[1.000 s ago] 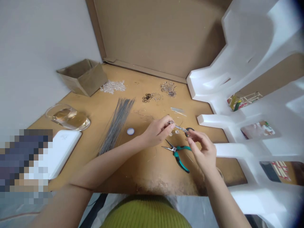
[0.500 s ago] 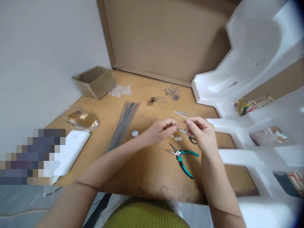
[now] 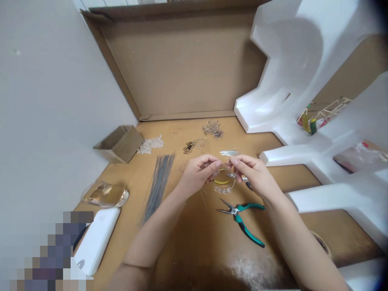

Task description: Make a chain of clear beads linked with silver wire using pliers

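Note:
A beaded wire (image 3: 223, 190) with clear round beads hangs in a loop between my hands. My left hand (image 3: 200, 173) pinches one end, fingertips pressed together near a few clear beads. Close by on the right, my right hand (image 3: 251, 171) pinches the other end between thumb and forefinger. Exactly where the ends meet is too small to make out. Beneath the loop lies a yellow curved piece (image 3: 221, 182), and a tool with a dark handle (image 3: 248, 184) is partly hidden by my right hand. Long-nose pliers (image 3: 235, 211) with green handles lie spread on the table nearer to me.
Grey wires (image 3: 159, 182) lie bundled at left, beyond them clear beads (image 3: 151, 144) and a cardboard box (image 3: 119, 143). Black rings (image 3: 188, 147), small metal hooks (image 3: 214, 128) and short pins (image 3: 229, 152) lie farther back. A glass (image 3: 106, 194) and white foam (image 3: 281, 155) flank the table.
My view has tilted up, so the table sits lower in the picture. Both hands still pinch the beaded wire, and its loop now shows more openly between them.

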A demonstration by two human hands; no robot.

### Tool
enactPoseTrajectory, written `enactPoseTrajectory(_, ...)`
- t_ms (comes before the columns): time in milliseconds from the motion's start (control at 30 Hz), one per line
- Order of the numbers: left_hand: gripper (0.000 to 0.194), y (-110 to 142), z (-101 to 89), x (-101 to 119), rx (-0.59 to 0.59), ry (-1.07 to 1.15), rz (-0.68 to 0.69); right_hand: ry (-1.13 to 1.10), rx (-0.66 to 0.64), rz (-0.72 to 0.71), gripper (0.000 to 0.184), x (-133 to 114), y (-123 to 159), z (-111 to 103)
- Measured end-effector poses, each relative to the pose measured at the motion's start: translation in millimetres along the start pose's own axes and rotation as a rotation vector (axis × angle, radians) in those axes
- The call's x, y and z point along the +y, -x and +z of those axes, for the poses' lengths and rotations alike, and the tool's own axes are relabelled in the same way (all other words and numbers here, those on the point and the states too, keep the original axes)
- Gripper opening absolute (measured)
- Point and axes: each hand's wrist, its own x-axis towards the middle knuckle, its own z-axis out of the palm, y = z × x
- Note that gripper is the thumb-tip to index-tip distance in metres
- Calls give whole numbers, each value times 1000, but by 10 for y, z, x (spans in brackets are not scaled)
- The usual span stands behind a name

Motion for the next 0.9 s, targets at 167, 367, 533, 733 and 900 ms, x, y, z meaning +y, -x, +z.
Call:
enactPoseTrajectory(167, 23, -45, -10, -77, 67, 17, -28, -24, -40, 45, 35, 82, -46, -48)
enactPoseTrajectory(367, 22, -81, -36, -132, 93, 8, -14, 47, -106, 108, 36, 146, -91, -80)
enactPoseTrajectory(533, 24, -89, -37, -142, 84, 32, -19, 21, -131, 146, 31, 196, -96, -103)
enactPoseTrajectory(733, 26, -106, -40, -144, 110, 82, -9, -24, -94, 183, 34, 151, -82, -94)
enactPoseTrajectory(900, 26, -121, -57, -165, 119, 141, 5, 1, -86, 176, 32, 131, -83, -101)
